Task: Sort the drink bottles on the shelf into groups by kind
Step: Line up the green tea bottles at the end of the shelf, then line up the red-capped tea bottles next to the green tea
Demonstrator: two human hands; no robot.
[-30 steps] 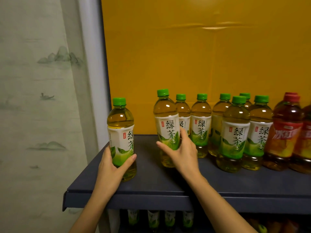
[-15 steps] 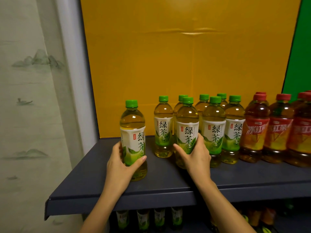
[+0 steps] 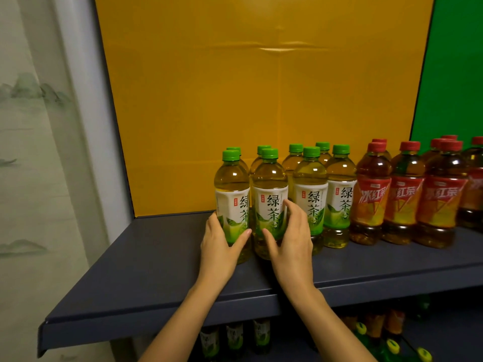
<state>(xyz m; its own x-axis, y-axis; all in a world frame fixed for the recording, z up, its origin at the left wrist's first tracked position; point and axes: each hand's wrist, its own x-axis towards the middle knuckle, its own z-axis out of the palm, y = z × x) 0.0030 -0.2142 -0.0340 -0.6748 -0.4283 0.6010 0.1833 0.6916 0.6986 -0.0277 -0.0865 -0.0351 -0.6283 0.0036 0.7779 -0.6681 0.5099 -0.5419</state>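
Several green tea bottles with green caps stand in two rows on the dark grey shelf (image 3: 146, 259). My left hand (image 3: 222, 246) grips the lower part of the leftmost front green tea bottle (image 3: 232, 194). My right hand (image 3: 290, 239) grips the green tea bottle beside it (image 3: 269, 197), with the thumb on the left and the fingers round the right side. Both bottles stand upright on the shelf and touch each other. To the right stand several red tea bottles (image 3: 372, 197) with red caps and red labels.
A yellow panel (image 3: 248, 100) backs the shelf, with a green panel (image 3: 454, 69) at the right. A curtain (image 3: 31, 152) hangs at the left. More bottles (image 3: 235, 340) stand on a lower shelf, partly hidden. The shelf's left part is bare.
My left hand has slid its green tea bottle to the right until it touches the bottle in my right hand. The gap between them has closed, and the view has shifted right.
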